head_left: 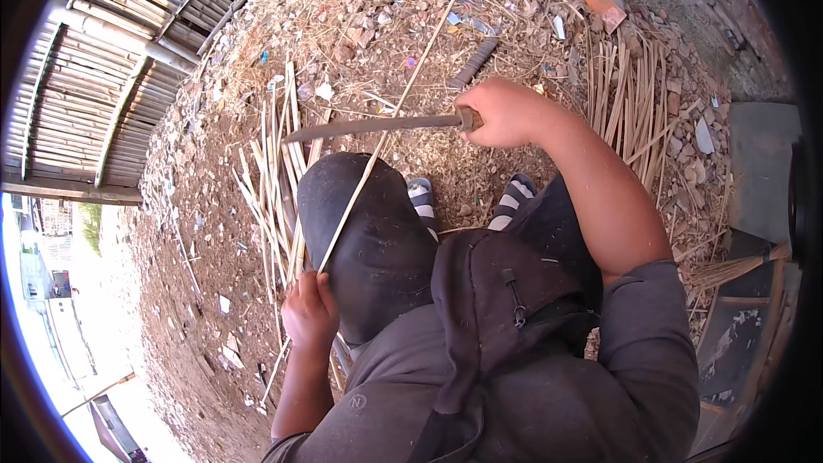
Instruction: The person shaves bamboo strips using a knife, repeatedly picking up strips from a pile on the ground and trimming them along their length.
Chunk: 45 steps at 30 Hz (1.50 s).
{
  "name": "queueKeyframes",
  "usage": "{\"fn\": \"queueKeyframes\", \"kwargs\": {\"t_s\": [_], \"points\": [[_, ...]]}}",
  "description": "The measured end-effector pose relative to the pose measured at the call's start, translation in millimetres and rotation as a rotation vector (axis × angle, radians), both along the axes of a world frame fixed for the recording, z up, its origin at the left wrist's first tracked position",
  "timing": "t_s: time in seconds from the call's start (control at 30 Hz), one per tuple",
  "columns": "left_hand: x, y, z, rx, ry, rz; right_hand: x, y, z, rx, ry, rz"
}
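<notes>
My left hand (pixel 310 313) is closed in a pinch on a long, thin bamboo strip (pixel 356 193) beside my left thigh. The strip slants over my left knee and away toward the far middle of the ground. In my closed right hand (pixel 504 116) is the handle of a machete (pixel 369 127), its long dark blade pointing left beyond the knee. Blade and strip cross in the picture; whether they touch I cannot tell. More pale bamboo strips (pixel 273 173) lie loosely heaped on the ground left of my knee.
A larger pile of split strips (pixel 624 94) lies to the right, near an orange brick (pixel 603 7). A dark ribbed piece (pixel 476 62) rests beyond my right hand. Stones and scraps litter the dirt ground (pixel 197 274). A bamboo-slat wall (pixel 77 94) stands far left.
</notes>
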<state>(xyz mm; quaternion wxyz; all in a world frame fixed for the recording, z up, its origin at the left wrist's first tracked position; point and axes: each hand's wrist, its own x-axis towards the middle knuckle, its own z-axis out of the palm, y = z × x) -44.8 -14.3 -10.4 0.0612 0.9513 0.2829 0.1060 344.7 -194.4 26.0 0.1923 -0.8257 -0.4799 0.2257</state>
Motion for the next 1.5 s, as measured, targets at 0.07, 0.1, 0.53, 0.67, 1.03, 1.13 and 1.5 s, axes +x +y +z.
{"fn": "queueKeyframes", "kwargs": {"t_s": [0.07, 0.1, 0.53, 0.67, 1.03, 1.13, 1.5], "points": [[1, 1, 0, 0.001, -0.028, -0.019, -9, -1, 7, -0.015, -0.069, 0.136], [1, 3, 1, 0.002, -0.061, -0.032, -5, -2, 3, -0.014, -0.066, 0.133], [18, 0, 30, 0.022, 0.045, -0.009, 17, -6, -14, -0.093, -0.005, 0.082], [19, -4, 31, -0.007, 0.051, 0.013, 29, -12, -24, -0.058, -0.04, -0.084], [13, 14, 17, -0.096, 0.1, -0.035, 26, -10, -29, 0.074, 0.072, -0.099], [11, 17, 19, -0.118, 0.09, -0.056, 12, -2, -13, -0.046, -0.009, -0.041], [8, 17, 13, -0.106, 0.077, -0.038, 18, -7, -4, -0.054, -0.044, -0.046]]}}
